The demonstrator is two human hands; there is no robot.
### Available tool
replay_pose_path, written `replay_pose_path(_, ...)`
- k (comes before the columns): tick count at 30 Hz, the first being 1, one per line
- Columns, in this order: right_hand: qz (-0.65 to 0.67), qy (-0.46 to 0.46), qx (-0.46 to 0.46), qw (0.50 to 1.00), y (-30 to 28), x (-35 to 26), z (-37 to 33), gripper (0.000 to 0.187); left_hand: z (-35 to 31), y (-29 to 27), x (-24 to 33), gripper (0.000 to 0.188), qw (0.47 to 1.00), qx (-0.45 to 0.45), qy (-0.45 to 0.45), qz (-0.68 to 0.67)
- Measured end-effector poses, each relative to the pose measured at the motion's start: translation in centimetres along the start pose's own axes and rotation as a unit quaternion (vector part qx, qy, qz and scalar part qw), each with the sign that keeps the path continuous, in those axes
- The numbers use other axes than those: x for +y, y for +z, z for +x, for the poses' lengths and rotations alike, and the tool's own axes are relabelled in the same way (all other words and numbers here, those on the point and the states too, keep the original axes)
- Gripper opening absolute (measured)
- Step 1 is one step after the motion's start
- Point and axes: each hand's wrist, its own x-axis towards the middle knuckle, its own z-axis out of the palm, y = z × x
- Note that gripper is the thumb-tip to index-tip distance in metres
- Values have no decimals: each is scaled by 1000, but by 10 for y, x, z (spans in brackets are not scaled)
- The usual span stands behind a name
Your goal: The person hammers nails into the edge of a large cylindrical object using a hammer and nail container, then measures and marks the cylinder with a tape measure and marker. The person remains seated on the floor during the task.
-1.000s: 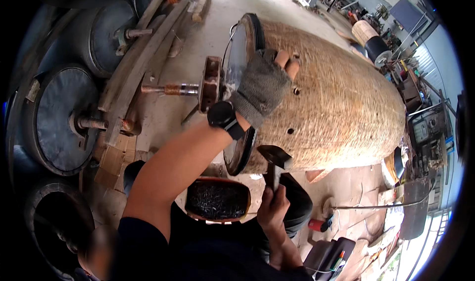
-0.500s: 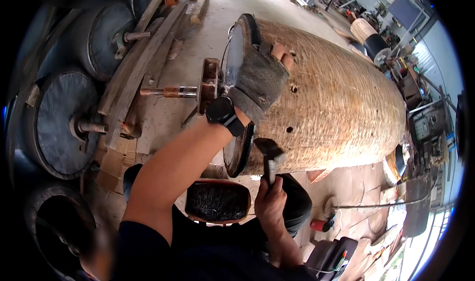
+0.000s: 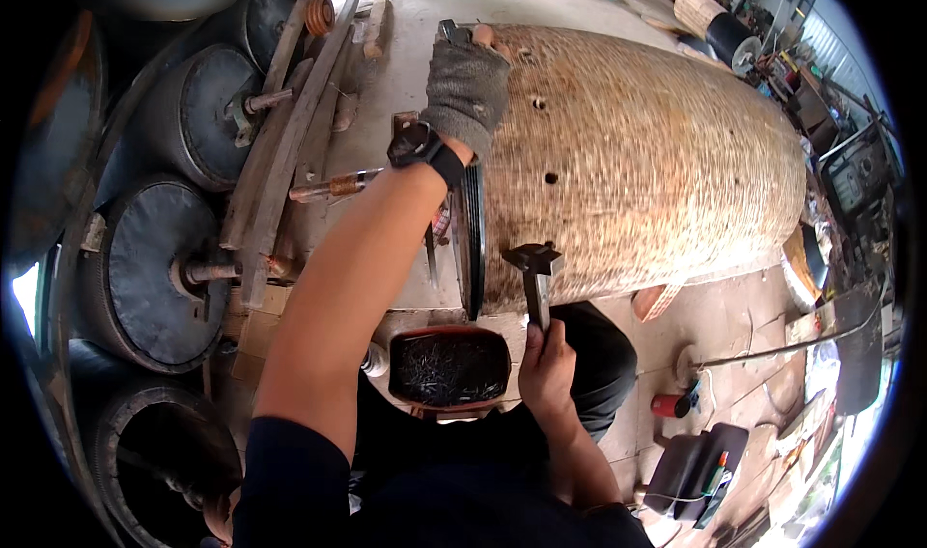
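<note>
A large drum (image 3: 637, 162), wrapped in rough brown fibrous material with a few dark holes, lies before me. My left hand (image 3: 468, 89), in a grey glove with bare fingertips, is at its far left rim. Its fingers are bent closed over the edge; what they grip is hidden. Down that rim runs a black band (image 3: 473, 244). In my right hand (image 3: 550, 379) is a hammer (image 3: 537, 282), gripped by the handle, its head up near the drum's near side. A box of nails (image 3: 449, 365) sits between my legs.
Metal drums with shafts (image 3: 164, 273) line the left, beside long wooden planks (image 3: 299, 133). A wooden wedge (image 3: 657, 302) is by the drum's near side. To the right are a red can (image 3: 669, 406), a dark case (image 3: 695, 466) and a metal rod (image 3: 772, 352).
My left hand has moved up and left along the rim, its fingers now bent over the far edge. The hammer is still in my right hand. The whole view has shifted somewhat.
</note>
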Motion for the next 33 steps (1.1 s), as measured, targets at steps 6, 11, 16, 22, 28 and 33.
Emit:
replay_pose_path(6, 56, 36, 17, 998, -14, 16, -23, 22, -78, -92, 22, 20, 974, 123, 73, -178)
replay_pose_path(11, 74, 32, 3, 997, -8, 23, -21, 20, -202, -126, 46, 50, 905, 10, -60, -421)
replay_pose_path(16, 80, 43, -26, 996, -12, 11, -9, 16, -224, -114, 53, 57, 844, -57, -129, -517)
replay_pose_path(22, 78, 28, -25, 996, -9, 9, -4, 18, -204, -126, 52, 58, 865, -97, -126, -476)
replay_pose_path(28, 83, 23, -34, 996, -10, 7, -1, 19, -191, -142, 52, 63, 872, -157, -163, -434)
replay_pose_path(33, 92, 22, -39, 995, -7, 7, 0, 19, -186, -145, 54, 63, 898, -130, -130, -399)
